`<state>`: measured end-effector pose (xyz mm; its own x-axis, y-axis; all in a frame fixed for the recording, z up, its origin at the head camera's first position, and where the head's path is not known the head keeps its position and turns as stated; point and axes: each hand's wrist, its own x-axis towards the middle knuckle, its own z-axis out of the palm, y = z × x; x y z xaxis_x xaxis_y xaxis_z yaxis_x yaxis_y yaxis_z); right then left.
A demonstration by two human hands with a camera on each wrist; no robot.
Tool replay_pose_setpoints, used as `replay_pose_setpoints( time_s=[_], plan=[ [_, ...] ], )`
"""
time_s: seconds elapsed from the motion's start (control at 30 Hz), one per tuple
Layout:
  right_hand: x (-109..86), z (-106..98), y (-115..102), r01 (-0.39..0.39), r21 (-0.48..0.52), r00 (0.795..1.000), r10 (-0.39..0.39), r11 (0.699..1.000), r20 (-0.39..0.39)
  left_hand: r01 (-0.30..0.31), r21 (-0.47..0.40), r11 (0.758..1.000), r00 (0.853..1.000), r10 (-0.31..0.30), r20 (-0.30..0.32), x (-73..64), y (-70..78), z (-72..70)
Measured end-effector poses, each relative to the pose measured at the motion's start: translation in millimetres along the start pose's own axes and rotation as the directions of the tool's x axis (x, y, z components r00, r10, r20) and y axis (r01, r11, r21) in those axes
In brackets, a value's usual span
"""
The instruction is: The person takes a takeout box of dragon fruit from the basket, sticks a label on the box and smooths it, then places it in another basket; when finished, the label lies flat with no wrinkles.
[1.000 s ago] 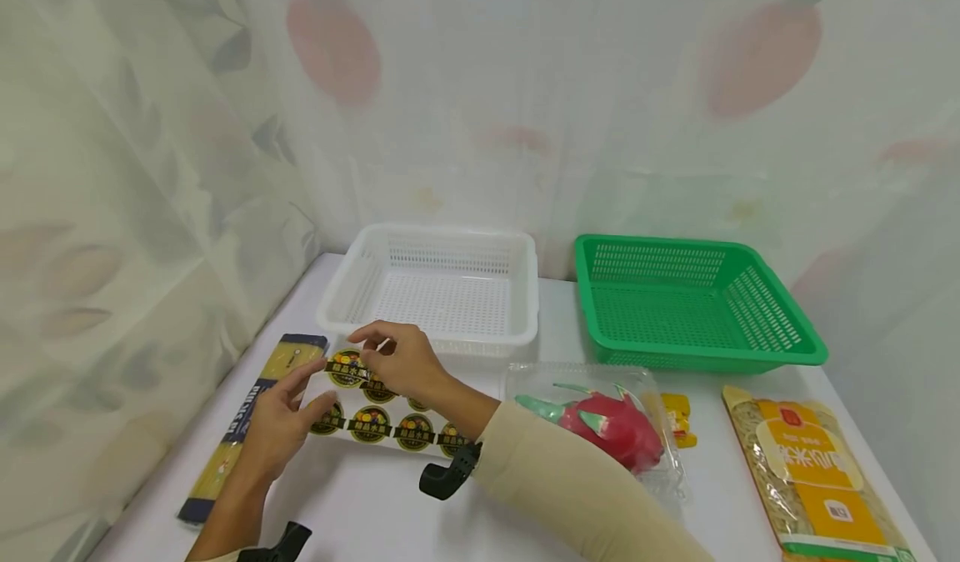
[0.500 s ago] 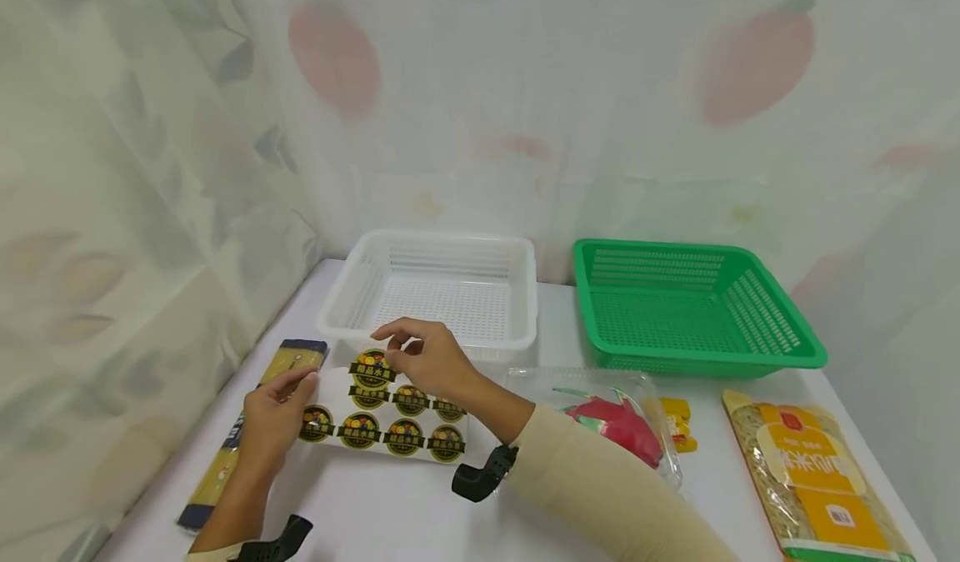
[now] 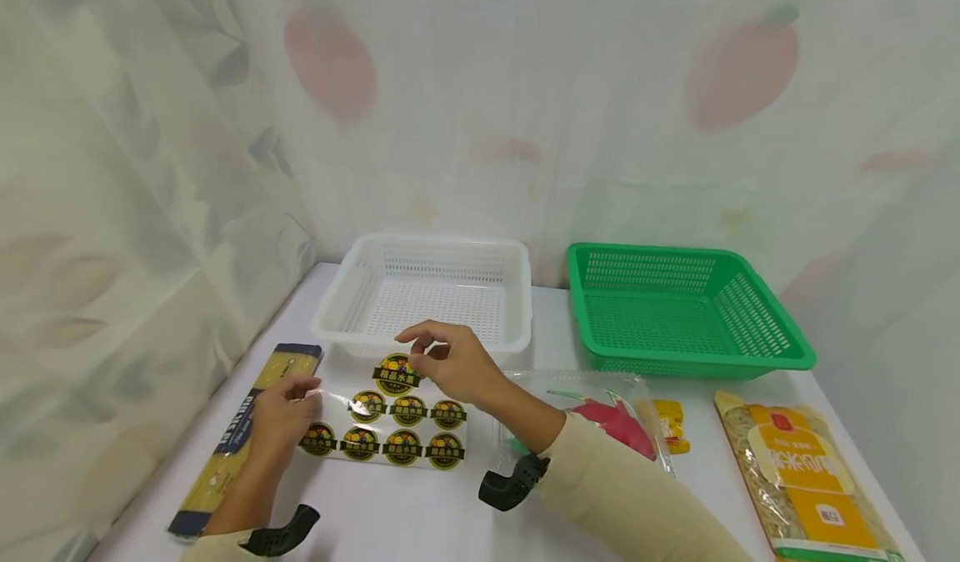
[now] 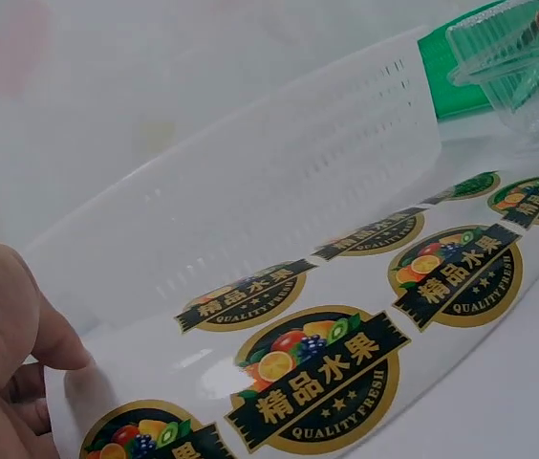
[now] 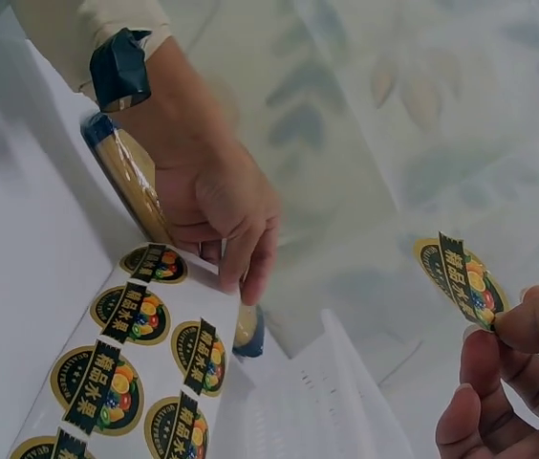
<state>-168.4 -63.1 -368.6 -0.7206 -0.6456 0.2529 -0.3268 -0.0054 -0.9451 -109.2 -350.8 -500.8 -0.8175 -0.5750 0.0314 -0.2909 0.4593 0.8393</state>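
Observation:
My left hand pinches the left edge of a white sticker sheet between thumb and fingers. Two rows of round black-and-gold fruit labels show on the sheet, which sags in a curve in the left wrist view. A single peeled label is pinched at its edge by the thumb and index finger of my right hand. This label is held apart from the sheet, just above its upper row. To the right, partly behind my right forearm, lies a clear plastic box with a red dragon fruit inside.
At the back stand a white basket and a green basket. A yellow and navy noodle pack lies left, under my left forearm. On the right are a small yellow packet and a large orange noodle bag.
My right hand has moved right and lifted the label off the sheet. The left hand keeps its hold on the sheet, its wrist turned slightly.

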Motion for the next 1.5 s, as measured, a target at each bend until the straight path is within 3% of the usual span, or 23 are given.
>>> replay_pose_setpoints(
  time_s=[0.07,0.23,0.33,0.73,0.93,1.17,1.33,1.37,1.5],
  plan=[
    [-1.8,-3.5,1.0,0.005,0.005,1.000,-0.005,1.000,-0.002,0.018,0.017,1.000,1.000,-0.018,-0.010,0.5,-0.6,3.6],
    [-7.3,-10.6,0.2,-0.004,0.005,1.000,0.004,1.000,-0.013,0.064,0.003,0.998,0.998,-0.064,0.006,-14.7,24.5,1.7],
    [-10.3,-13.5,-1.6,-0.018,0.007,1.000,0.018,1.000,-0.018,0.064,0.004,0.998,0.997,-0.064,0.029,-19.2,31.8,0.1],
    [-23.6,-25.8,-30.0,0.020,-0.017,1.000,-0.020,1.000,0.004,0.082,0.030,0.996,0.996,-0.083,0.028,-14.5,23.6,7.6],
    [-26.9,-32.4,-30.1,0.022,-0.029,1.000,-0.022,0.999,0.001,0.052,0.071,0.996,0.999,-0.052,-0.005,-13.6,28.8,12.7],
    [-26.1,-41.2,-4.8,-0.004,-0.030,1.000,0.004,1.000,0.007,0.015,0.103,0.995,0.999,-0.011,-0.038,-13.2,28.9,15.2],
    [-30.1,-48.1,0.4,-0.001,-0.035,1.000,0.001,0.999,0.005,-0.004,0.104,0.995,0.999,0.009,-0.040,-15.1,34.4,12.4],
    [-30.8,-49.1,0.5,0.003,-0.031,1.000,-0.003,1.000,0.006,-0.025,0.109,0.994,0.998,0.030,-0.050,-10.3,27.1,14.3],
    [-33.2,-50.7,-4.0,0.027,-0.014,1.000,-0.027,1.000,0.013,-0.081,0.085,0.993,0.995,0.085,-0.052,-19.4,46.3,5.9]
  ],
)
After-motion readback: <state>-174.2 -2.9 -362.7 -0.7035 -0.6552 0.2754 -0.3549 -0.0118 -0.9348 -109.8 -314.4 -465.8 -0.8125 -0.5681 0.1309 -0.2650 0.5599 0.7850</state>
